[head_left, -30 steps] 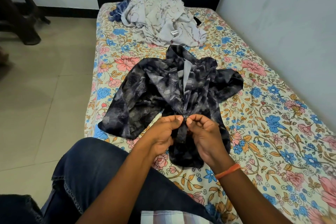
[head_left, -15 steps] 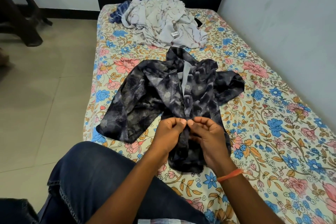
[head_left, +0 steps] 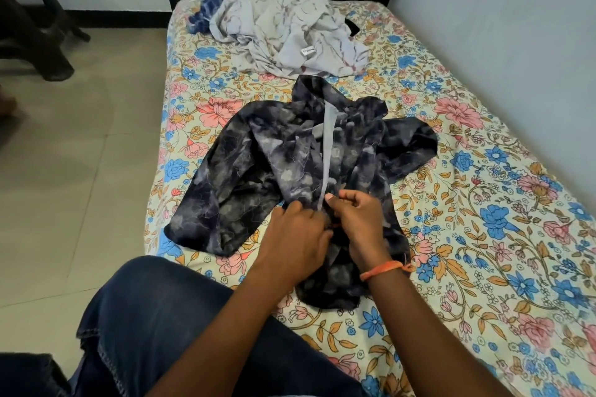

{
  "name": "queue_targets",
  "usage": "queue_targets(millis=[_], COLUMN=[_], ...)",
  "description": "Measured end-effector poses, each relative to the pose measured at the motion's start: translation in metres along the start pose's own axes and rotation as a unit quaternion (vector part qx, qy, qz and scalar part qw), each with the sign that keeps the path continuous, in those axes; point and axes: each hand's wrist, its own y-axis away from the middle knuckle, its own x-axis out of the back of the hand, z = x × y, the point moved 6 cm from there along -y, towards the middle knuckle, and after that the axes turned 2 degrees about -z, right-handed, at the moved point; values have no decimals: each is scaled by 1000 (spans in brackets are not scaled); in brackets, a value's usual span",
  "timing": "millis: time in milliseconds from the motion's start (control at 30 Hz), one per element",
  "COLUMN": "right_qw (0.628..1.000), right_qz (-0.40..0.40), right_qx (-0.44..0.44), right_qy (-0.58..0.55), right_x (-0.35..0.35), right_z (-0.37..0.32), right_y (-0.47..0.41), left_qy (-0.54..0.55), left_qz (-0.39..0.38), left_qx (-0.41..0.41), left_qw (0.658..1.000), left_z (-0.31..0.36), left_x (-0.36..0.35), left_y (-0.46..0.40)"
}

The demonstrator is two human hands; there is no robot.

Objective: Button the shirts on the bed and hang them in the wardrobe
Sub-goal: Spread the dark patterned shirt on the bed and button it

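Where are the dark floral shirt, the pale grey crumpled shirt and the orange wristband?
Dark navy floral-print shirt (head_left: 245, 177): head view, on its spread sleeve.
Pale grey crumpled shirt (head_left: 283, 26): head view, middle of the heap.
Thin orange wristband (head_left: 380, 270): head view, on the band.

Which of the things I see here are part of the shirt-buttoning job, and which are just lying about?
Part of the job:
- dark shirt, its front pinched by the left hand and right hand
- pale shirt, heaped behind
- blue shirt, under that heap

Just there:
- flowered bedsheet
- dark chair on the floor
- orange wristband
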Motion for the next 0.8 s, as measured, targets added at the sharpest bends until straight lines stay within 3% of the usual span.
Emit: queue_targets(millis=[67, 200, 300, 500, 633, 800], right_qw=[999, 998, 998, 989, 973, 910], right_qz=[-1, 11, 29, 63, 73, 92], right_qx=[-5, 13, 38, 127, 190, 338], right_qy=[-36, -54, -48, 45, 107, 221], right_x=[1, 4, 3, 3, 2, -1], right_z=[4, 3, 1, -4, -6, -22], right_y=[0, 0, 2, 4, 11, 35], left_qy=[5, 168, 175, 153, 296, 370], left_qz=[-1, 7, 51, 54, 108, 129], left_qx=[46, 173, 215, 222, 227, 151], left_qw=[999, 970, 959, 961, 921, 907], left_z=[-6, -26, -37, -35, -40, -39], left_x=[4, 0, -4, -17, -20, -23], left_y=[-8, -20, -30, -40, -35, -21])
